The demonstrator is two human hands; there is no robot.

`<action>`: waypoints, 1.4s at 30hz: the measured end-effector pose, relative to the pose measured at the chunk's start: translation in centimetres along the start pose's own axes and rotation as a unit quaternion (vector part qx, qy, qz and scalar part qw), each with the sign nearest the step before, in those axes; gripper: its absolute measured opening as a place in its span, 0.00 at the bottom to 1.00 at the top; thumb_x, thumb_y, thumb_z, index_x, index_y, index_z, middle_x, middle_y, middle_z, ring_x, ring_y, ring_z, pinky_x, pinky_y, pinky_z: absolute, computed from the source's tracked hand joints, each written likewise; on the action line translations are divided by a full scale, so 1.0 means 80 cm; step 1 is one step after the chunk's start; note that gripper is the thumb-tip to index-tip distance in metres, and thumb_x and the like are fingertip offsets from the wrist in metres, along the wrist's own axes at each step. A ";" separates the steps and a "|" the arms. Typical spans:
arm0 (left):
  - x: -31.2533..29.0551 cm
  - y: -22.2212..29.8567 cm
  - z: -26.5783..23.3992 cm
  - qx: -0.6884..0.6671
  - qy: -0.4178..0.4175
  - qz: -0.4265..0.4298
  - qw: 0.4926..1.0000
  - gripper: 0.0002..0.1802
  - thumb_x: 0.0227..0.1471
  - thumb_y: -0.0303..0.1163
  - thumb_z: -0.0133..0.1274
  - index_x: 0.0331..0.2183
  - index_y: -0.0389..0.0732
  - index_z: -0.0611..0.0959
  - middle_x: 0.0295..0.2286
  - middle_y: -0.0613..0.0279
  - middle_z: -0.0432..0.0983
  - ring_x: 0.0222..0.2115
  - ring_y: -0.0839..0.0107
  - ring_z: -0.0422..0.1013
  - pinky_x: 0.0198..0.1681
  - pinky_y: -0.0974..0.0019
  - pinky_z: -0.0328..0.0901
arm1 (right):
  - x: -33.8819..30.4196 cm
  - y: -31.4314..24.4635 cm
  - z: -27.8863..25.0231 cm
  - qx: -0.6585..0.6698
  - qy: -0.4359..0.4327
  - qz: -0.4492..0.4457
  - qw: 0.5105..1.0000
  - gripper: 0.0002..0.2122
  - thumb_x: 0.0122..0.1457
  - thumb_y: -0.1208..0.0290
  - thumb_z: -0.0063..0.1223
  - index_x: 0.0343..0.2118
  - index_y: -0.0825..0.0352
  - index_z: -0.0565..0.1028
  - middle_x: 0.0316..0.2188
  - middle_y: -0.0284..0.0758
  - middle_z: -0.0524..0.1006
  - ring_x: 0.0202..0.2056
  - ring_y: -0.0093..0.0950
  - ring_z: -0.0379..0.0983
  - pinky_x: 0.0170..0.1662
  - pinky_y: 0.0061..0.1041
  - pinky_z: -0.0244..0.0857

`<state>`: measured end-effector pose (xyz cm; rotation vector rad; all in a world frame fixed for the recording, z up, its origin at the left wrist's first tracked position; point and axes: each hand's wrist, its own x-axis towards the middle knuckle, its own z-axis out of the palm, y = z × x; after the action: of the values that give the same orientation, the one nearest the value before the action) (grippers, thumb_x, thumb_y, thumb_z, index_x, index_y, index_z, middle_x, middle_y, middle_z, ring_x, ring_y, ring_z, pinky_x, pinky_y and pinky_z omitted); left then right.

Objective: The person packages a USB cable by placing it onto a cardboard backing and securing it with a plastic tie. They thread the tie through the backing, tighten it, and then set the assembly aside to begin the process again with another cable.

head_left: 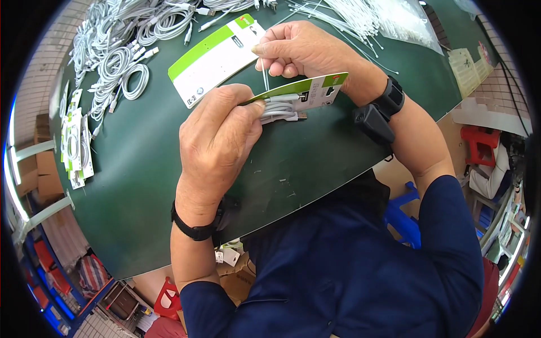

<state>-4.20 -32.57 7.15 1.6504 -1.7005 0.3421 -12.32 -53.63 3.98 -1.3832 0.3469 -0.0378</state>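
My left hand (215, 134) grips a green-and-white backing card (324, 94) at its left end, over the middle of the green table. A coiled white USB cable (277, 110) lies against the card's near side, partly under my fingers. Just behind the card, my right hand (307, 52) is closed in a pinch on a thin white cable tie (266, 79), whose ends run down to the card. Beyond both hands, a second green-and-white card (209, 65) lies flat on the table. Where the tie passes through the held card is hidden.
Coiled white cables (118, 67) are heaped at the far left. Cards with cables fixed on them (73, 138) stack at the left edge. Loose cable ties (352, 19) and a clear plastic bag (408, 28) lie at the far right. A blue stool (403, 217) stands below the table's near edge.
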 end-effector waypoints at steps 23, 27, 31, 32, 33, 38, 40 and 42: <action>-0.003 -0.002 0.000 0.007 -0.004 0.001 1.000 0.14 0.34 0.18 0.65 0.29 0.38 0.81 0.31 0.61 0.77 0.29 0.65 0.76 0.29 0.64 0.71 | -0.007 -0.005 0.008 -0.087 -0.098 -0.018 0.991 0.06 0.63 0.69 0.58 0.35 0.67 0.77 0.26 0.27 0.79 0.24 0.13 0.73 0.30 0.13 0.67; -0.004 -0.003 -0.002 0.010 -0.003 0.005 1.000 0.14 0.34 0.18 0.65 0.28 0.38 0.81 0.31 0.61 0.77 0.28 0.65 0.76 0.29 0.64 0.71 | -0.014 -0.013 0.008 -0.069 -0.160 -0.037 0.984 0.04 0.61 0.72 0.58 0.33 0.67 0.77 0.25 0.26 0.78 0.24 0.14 0.71 0.31 0.15 0.65; -0.001 -0.002 -0.003 0.016 -0.008 0.010 1.000 0.12 0.35 0.19 0.64 0.27 0.38 0.80 0.31 0.63 0.78 0.28 0.66 0.76 0.28 0.65 0.71 | -0.011 -0.008 0.008 -0.001 -0.176 -0.051 0.983 0.06 0.59 0.69 0.60 0.32 0.67 0.79 0.26 0.26 0.78 0.28 0.15 0.72 0.34 0.16 0.66; 0.000 -0.002 -0.003 0.021 -0.008 0.013 1.000 0.12 0.35 0.19 0.64 0.27 0.39 0.80 0.31 0.64 0.78 0.27 0.67 0.76 0.28 0.65 0.71 | -0.009 -0.006 0.007 0.027 -0.176 -0.056 0.982 0.08 0.59 0.67 0.62 0.33 0.67 0.80 0.27 0.27 0.78 0.30 0.15 0.73 0.35 0.16 0.66; 0.001 -0.002 -0.003 0.026 -0.010 0.016 0.999 0.11 0.35 0.20 0.64 0.26 0.39 0.80 0.31 0.65 0.78 0.27 0.68 0.76 0.27 0.66 0.71 | -0.008 -0.008 0.007 0.028 -0.178 -0.058 0.982 0.08 0.59 0.67 0.62 0.33 0.67 0.80 0.27 0.27 0.78 0.30 0.15 0.73 0.35 0.16 0.66; 0.005 -0.002 0.001 0.027 -0.005 0.021 0.999 0.10 0.36 0.21 0.63 0.25 0.40 0.79 0.31 0.67 0.78 0.27 0.70 0.76 0.27 0.67 0.71 | -0.009 -0.014 -0.004 0.027 -0.187 0.029 0.982 0.07 0.59 0.70 0.60 0.35 0.67 0.79 0.28 0.26 0.79 0.31 0.14 0.73 0.36 0.16 0.67; 0.005 -0.002 0.001 0.026 -0.001 0.034 0.999 0.10 0.36 0.20 0.63 0.25 0.40 0.78 0.31 0.67 0.79 0.27 0.70 0.76 0.26 0.67 0.71 | -0.007 -0.015 -0.005 -0.077 -0.221 -0.007 0.972 0.06 0.60 0.73 0.58 0.36 0.69 0.76 0.29 0.27 0.79 0.31 0.13 0.74 0.35 0.15 0.68; 0.004 -0.004 0.001 0.028 0.003 0.040 0.999 0.10 0.36 0.20 0.62 0.24 0.40 0.78 0.31 0.67 0.79 0.27 0.70 0.76 0.26 0.67 0.71 | -0.009 -0.013 -0.001 -0.052 -0.219 -0.010 0.974 0.06 0.60 0.73 0.58 0.36 0.69 0.76 0.30 0.27 0.79 0.31 0.14 0.74 0.36 0.15 0.69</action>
<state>-3.91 -32.88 7.22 1.6217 -1.7716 0.4352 -12.87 -53.73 5.15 -1.4551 -0.0349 0.2705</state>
